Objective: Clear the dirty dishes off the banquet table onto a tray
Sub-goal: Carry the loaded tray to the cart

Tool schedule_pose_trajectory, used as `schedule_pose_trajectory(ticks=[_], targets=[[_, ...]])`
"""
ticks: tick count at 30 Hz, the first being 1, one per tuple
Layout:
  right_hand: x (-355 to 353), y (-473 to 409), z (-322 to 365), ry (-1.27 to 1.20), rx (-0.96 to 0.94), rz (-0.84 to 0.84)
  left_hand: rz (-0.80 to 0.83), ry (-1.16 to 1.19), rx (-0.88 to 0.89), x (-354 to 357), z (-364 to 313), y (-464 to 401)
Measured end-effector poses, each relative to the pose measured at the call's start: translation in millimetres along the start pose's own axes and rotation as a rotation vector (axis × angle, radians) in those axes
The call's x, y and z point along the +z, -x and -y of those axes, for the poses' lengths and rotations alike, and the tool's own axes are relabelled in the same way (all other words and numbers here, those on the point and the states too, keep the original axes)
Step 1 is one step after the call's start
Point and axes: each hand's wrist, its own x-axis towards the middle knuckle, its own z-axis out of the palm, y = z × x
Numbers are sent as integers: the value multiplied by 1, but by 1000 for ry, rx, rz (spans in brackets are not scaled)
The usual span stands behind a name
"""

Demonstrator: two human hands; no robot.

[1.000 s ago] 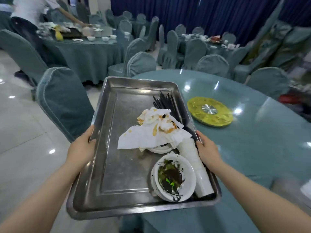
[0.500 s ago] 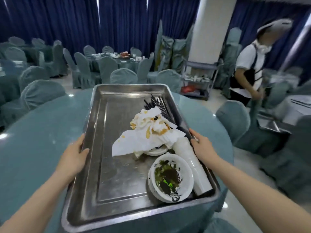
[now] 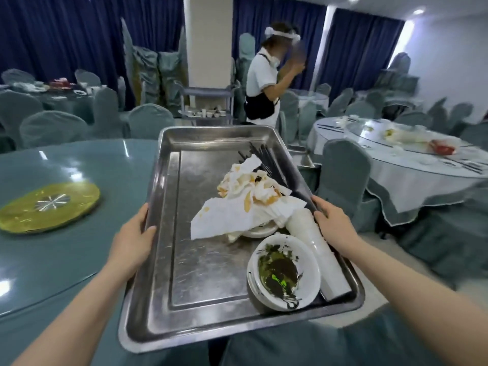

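Already both hands are on the tray: the left hand (image 3: pixel 132 240) grips the left rim with the thumb hooked over the edge and the fingers under it, and the right hand (image 3: pixel 333 228) grips the right rim the same way, thumb on top, fingers out of sight below. Between them the steel tray (image 3: pixel 169 260) is carried in the air, its near end over the person's lap and its left edge over the rim of the round desk (image 3: pixel 66 260).

On the tray, everything sits toward the right half. A bowl (image 3: pixel 284 270) with dark sauce residue lies at the near right corner, a stack of white cups (image 3: pixel 317 249) lies on its side just beside it along the right wall, stained napkins (image 3: pixel 245 207) are heaped over a small white dish, and black chopsticks (image 3: pixel 261 157) lie at the far right. The left half of the tray is bare metal.

That desk now shows only a yellow turntable base (image 3: pixel 47 204), so I judge its dishes cleared and this load on its way out. More seems left to do: the desk (image 3: pixel 412 170) at right, draped in white, carries scraps, paper and chopsticks, and another at far left looks littered too. A person in white stands by a cart (image 3: pixel 206 107) of small dishes beyond the tray.
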Motion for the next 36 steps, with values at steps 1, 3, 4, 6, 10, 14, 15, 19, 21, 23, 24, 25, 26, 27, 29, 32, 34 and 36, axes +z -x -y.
schedule_pose_trajectory(ticks=[1, 3, 4, 6, 10, 14, 15, 19, 21, 23, 24, 25, 26, 27, 29, 32, 34, 36], targets=[[-11, 6, -13, 15, 29, -25, 27, 11, 27, 13, -10, 0], [-28, 22, -35, 31, 85, -79, 74, 31, 90, 34, -28, 1], [-35, 31, -44, 19, 116, -108, 97, 37, 131, 44, -38, 1], [-50, 53, -63, 2, 181, -159, 148, 71, 212, 64, -56, 6], [-83, 92, -92, -17, 320, -261, 279, 61, 256, 101, -84, 16], [-111, 128, -118, -19, 391, -331, 334, 110, 308, 131, -117, 33], [-119, 137, -125, -23, 407, -353, 345, 131, 320, 139, -127, 39], [-149, 161, -159, -9, 486, -405, 435, 71, 370, 172, -162, 56], [-168, 169, -181, -7, 517, -417, 443, 47, 377, 193, -182, 68], [-186, 172, -205, -21, 520, -415, 447, 44, 389, 214, -199, 82], [-197, 172, -219, -31, 518, -412, 450, 47, 390, 226, -209, 90], [-207, 172, -234, -39, 519, -411, 447, 48, 386, 240, -219, 98], [-220, 171, -253, -44, 520, -407, 441, 47, 381, 256, -230, 107], [-230, 169, -270, -48, 521, -401, 434, 45, 377, 270, -241, 115], [-252, 163, -304, -53, 524, -366, 420, 37, 359, 299, -264, 133], [-285, 151, -350, -49, 528, -332, 398, 33, 321, 339, -294, 157], [-304, 142, -370, -36, 518, -319, 375, 51, 301, 358, -307, 170], [-319, 133, -387, -14, 512, -300, 378, 25, 263, 371, -316, 182]])
